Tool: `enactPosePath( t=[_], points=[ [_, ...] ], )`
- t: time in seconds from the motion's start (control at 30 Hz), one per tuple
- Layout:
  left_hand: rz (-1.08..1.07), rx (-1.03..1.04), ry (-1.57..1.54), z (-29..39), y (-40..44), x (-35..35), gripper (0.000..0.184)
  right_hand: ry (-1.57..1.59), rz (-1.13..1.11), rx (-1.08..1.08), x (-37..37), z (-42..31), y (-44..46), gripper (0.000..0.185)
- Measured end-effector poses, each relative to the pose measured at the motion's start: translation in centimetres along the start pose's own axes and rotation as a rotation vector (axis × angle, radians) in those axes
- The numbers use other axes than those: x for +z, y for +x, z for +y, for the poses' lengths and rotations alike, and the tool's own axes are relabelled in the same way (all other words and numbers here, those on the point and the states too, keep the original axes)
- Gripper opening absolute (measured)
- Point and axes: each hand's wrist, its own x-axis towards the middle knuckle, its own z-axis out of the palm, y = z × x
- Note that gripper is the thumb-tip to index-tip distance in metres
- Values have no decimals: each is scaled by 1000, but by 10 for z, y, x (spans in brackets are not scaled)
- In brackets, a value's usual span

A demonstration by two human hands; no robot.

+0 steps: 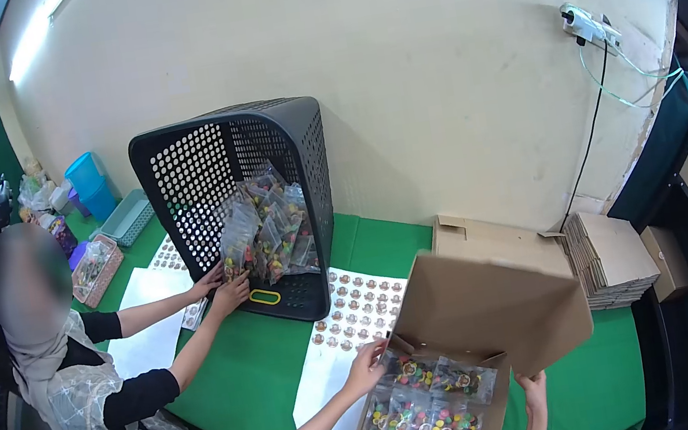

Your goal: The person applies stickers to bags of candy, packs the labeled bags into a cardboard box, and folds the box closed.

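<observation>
An open cardboard box (499, 299) sits at the front of the table, its lid raised and leaning back. Inside lie clear plastic bags (423, 417) of colourful round sweets, laid in rows, with round stickers on several. My left hand (368, 368) grips the box's left edge near the lid hinge, thumb and fingers closed on the cardboard. At the right side my right hand (532, 389) holds the box by its edge below the lid; some of its fingers are hidden behind the cardboard.
A black basket (314, 166) lies on its side with more bags (267, 235); a co-worker's hands (226, 290) reach into its opening. Sticker sheets (358, 306) lie beside it. Flat cardboard boxes (612, 255) are stacked at right. A power strip (590, 27) hangs on the wall.
</observation>
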Motion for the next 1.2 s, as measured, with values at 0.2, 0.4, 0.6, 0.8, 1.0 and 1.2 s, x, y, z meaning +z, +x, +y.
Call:
enactPosePath(
  t=[0.2,0.4,0.6,0.8,1.0,1.2],
  points=[
    [-177,4,80,-24,-20,-12,52,-507,-127,270,-20,22,-42,52],
    [-147,-216,-260,-11,-43,-25,33,-1252,-142,-300,-3,-32,-69,49],
    [-258,-509,-307,29,-55,-20,57,-495,-240,-17,8,-43,-64,47],
    [-76,-662,-116,-20,-39,5,58,461,-248,443,29,-67,-70,43],
    [116,-169,-78,-66,-50,17,41,20,-188,216,21,-11,-30,30],
    [90,-184,-161,-42,-62,22,38,-196,-130,44,27,11,-6,30]
  ],
)
